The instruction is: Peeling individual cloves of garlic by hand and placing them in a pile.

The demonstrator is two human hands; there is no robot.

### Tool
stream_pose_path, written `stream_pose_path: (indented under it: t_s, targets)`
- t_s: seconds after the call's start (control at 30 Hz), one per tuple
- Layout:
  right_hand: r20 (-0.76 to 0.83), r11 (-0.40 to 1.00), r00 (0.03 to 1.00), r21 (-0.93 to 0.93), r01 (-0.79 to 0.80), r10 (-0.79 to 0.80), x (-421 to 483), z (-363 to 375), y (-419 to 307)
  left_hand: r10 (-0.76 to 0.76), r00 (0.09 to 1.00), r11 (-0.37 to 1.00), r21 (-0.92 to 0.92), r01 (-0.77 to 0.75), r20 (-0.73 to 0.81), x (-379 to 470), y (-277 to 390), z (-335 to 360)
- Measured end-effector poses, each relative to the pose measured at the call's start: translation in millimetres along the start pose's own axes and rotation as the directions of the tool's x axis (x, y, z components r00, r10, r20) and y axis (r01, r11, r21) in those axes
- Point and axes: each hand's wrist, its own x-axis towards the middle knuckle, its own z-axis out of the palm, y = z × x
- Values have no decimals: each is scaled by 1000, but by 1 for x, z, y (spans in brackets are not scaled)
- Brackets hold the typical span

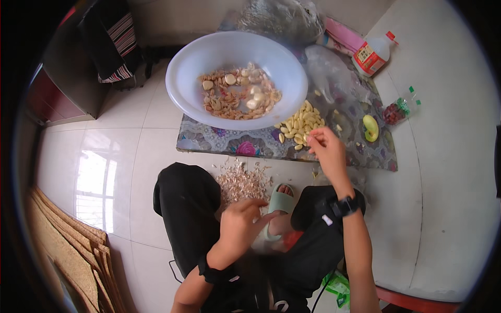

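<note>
A pile of peeled garlic cloves lies on a low table with a patterned cover. At the pile's right edge is my right hand, its fingertips pinched together; a pale bit, seemingly a clove, shows at them. Over my lap my left hand is held with thumb and fingers apart and nothing seen between them. A large white plastic basin stands on the table, holding unpeeled cloves, loose skins and several pale garlic pieces. Garlic skins are heaped on the floor below the table, between my knees.
On the table are a yellow-green curved piece, a clear plastic bag and a large filled bag. A red-capped plastic bottle and a clear container of dark red fruit are at the right. Woven mats stand lower left.
</note>
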Motion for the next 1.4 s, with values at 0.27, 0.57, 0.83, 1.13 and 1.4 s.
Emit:
stream_pose_path:
  t_s: [0.27, 0.57, 0.83, 1.13, 1.4]
  targets:
    - [-132, 996, 987, -22, 90, -93, 36, 13, 3, 141, 989, 990, -9, -141, -41, 4, 0, 9]
    - [141, 834, 860, 363, 417, -491, -25, 32, -133, 11, 963, 981, 186, -63, 269, -2, -14, 12]
    - [261, 425, 378, 156, 891, -888, -81, -9, -205, 272, 904, 940, 108, -322, 331, 2, -9, 20]
    - [308, 429, 385, 89, 899, -870, -102, -15, -205, 589, 525, 644, 35, -764, 615, 34, 28, 54]
    - [324, 463, 437, 5, 886, -839, -76, -5, -205, 820, 361, 493, -226, -840, 445, 44, -19, 95]
